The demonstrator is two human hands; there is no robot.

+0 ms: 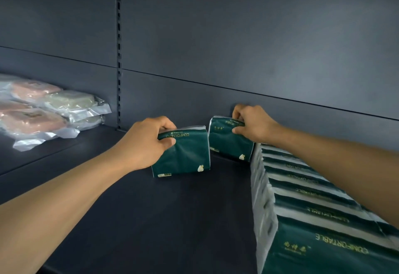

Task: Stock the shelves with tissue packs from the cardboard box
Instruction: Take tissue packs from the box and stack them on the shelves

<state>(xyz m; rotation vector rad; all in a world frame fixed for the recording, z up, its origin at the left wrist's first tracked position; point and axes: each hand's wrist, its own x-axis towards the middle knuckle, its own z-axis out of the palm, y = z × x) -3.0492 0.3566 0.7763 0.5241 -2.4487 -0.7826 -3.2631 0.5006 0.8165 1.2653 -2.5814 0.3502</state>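
Nearest to us, our two bare forearms reach in from the lower corners over the dark shelf board (pixel 140 219), and from there we read leftward to rightward. At far left, on the neighbouring bay of the shelf, lies a heap of clear plastic packages (pixel 47 109) holding pinkish and pale green contents, some stacked on others; what they are we cannot tell. Just right of them a slotted upright (pixel 118 58) runs up the dark back panel (pixel 237 36). Next comes our left hand (pixel 142 144), its fingers and thumb curled over the top edge of a dark green tissue pack (pixel 185 155) printed with "COMFORTABLE"; the pack stands on edge on the shelf board, tilted slightly. Just beside it, further back and close to the back panel, our right hand (pixel 252 122) pinches the top of a second dark green tissue pack (pixel 228 142), which also stands on edge. This second pack touches the far end of a row of tissue packs (pixel 302 198) of the same green kind, set upright one against the next and running from the back panel toward us along the right side of the shelf. The two hands are apart, each gripping its own pack.
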